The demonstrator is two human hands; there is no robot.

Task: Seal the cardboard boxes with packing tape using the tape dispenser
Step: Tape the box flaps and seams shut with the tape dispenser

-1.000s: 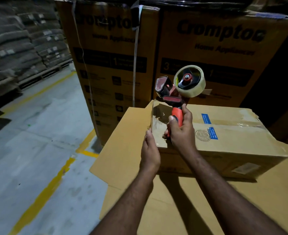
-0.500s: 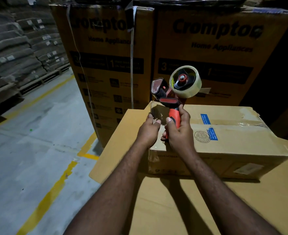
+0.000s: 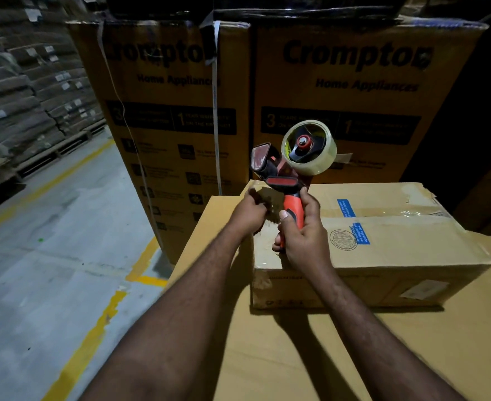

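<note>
A brown cardboard box (image 3: pixel 397 250) with blue labels and clear tape along its top seam lies on a larger flat carton (image 3: pixel 267 357). My right hand (image 3: pixel 303 235) grips the orange handle of a red and black tape dispenser (image 3: pixel 281 175), held upright over the box's left end. Its clear tape roll (image 3: pixel 322 164) sits at the top right. My left hand (image 3: pixel 250 212) presses on the box's top left edge, fingers bent over the corner beside the dispenser.
Two tall yellow printed cartons (image 3: pixel 174 117) (image 3: pixel 354 111) stand close behind the box. Grey concrete floor (image 3: pixel 50 256) with yellow lines stretches to the left. Stacked sacks on pallets (image 3: pixel 21 96) fill the far left.
My left hand slid up from the box's end face to its top left edge. The dispenser stayed upright in my right hand, almost still.
</note>
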